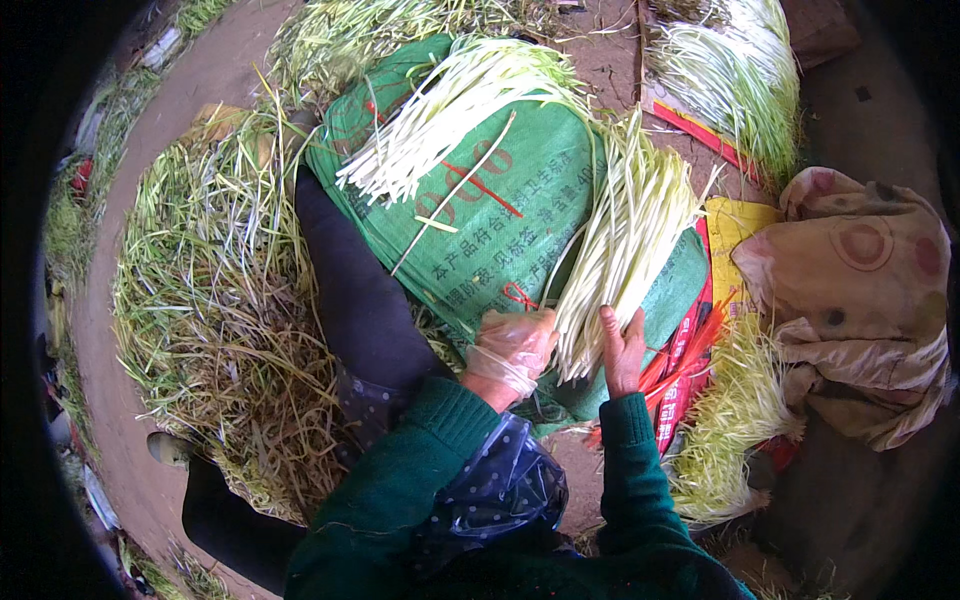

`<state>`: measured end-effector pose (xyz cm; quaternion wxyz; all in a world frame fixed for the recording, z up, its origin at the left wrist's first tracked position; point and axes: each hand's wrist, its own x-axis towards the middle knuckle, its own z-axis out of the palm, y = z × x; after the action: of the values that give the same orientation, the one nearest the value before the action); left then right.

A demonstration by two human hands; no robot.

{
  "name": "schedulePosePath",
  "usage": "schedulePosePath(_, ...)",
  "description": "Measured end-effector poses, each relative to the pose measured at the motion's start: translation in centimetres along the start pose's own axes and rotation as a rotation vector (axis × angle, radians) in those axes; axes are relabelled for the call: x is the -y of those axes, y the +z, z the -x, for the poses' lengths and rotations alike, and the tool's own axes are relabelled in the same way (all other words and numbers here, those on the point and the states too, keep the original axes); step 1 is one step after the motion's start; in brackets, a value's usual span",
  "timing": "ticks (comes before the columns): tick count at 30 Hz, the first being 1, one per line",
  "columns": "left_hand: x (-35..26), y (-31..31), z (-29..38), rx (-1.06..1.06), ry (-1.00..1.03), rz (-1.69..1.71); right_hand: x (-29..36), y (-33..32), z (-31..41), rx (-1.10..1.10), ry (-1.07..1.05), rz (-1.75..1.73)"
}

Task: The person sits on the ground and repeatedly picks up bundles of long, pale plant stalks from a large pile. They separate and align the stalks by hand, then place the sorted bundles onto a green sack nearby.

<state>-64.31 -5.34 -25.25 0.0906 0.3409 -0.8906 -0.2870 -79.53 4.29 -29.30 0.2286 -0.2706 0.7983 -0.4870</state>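
Note:
A bundle of long pale stalks (626, 240), like blanched garlic chives, lies between my hands on a green woven sack (517, 240). My left hand (514, 349), in a thin clear plastic glove, is curled at the left side of the bundle's lower end; whether its fingers hold any stalks is hidden. My right hand (622, 349) appears bare, fingers apart and upright, against the bundle's lower right side. Just above my left hand is a red tie (519, 294). Another pile of white stalks (450, 112) lies across the upper part of the sack, with one loose stalk (457, 191) below it.
A heap of green and withered leaves (247, 322) spreads at left beside my dark-clad leg (360, 277). To the right are red-orange strips (686, 356), a yellow-green bunch (727, 427) and a stained cloth (855, 300). More stalks (735, 82) lie at upper right.

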Motion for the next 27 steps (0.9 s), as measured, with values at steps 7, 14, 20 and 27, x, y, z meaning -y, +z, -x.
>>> schedulePosePath(7, 1.7, -2.4, -0.9, -0.006, -0.001, -0.039, 0.0, -3.6, -0.2, 0.018, 0.14, 0.284)
schedulePosePath(14, 5.4, -0.5, -2.9, 0.04, 0.019, -0.084, -2.0, -5.1, 0.3, 0.146, 0.168, 0.222)
schedulePosePath(20, 6.1, 0.9, -3.2, -0.038, 0.1, -0.145, -4.4, -5.4, -0.3, 0.215, -0.006, 0.516)
schedulePosePath(27, 5.0, 0.3, -3.5, 0.071, 0.02, -0.097, -3.6, -5.3, -0.3, 0.209, -0.005, 0.591)
